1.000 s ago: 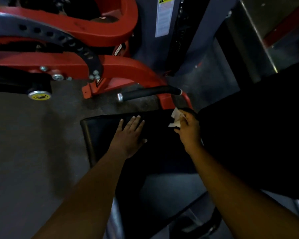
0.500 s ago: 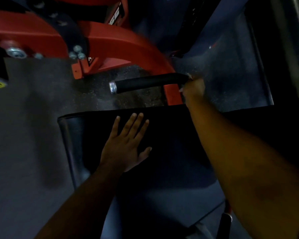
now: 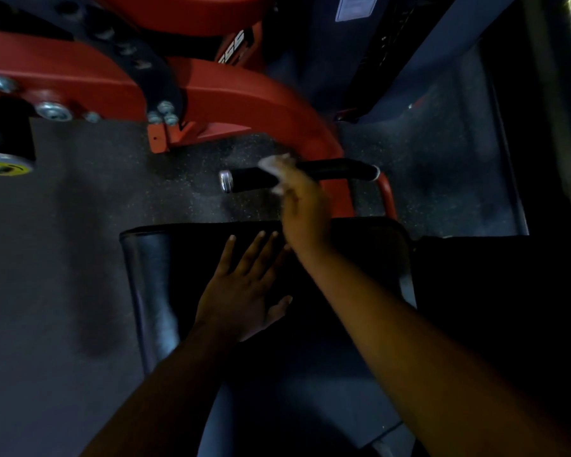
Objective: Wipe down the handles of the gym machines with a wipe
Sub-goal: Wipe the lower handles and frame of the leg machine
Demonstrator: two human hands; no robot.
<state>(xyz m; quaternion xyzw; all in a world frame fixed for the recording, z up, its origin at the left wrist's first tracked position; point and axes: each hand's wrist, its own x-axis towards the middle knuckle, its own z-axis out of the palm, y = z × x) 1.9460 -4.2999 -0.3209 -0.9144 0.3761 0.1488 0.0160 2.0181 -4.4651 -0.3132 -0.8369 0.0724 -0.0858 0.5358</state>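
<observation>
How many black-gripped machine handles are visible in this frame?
1: the black handle sticks out leftward from the red frame, above the seat pad. Others may lie outside the view.

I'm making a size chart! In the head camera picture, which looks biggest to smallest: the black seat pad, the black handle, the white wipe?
1. black seat pad
2. black handle
3. white wipe, blurry and partly hidden by the right hand

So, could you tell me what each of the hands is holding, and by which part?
The right hand holds the white wipe bunched against the black handle, near its middle. The left hand holds nothing; it rests flat on the black pad.
</observation>
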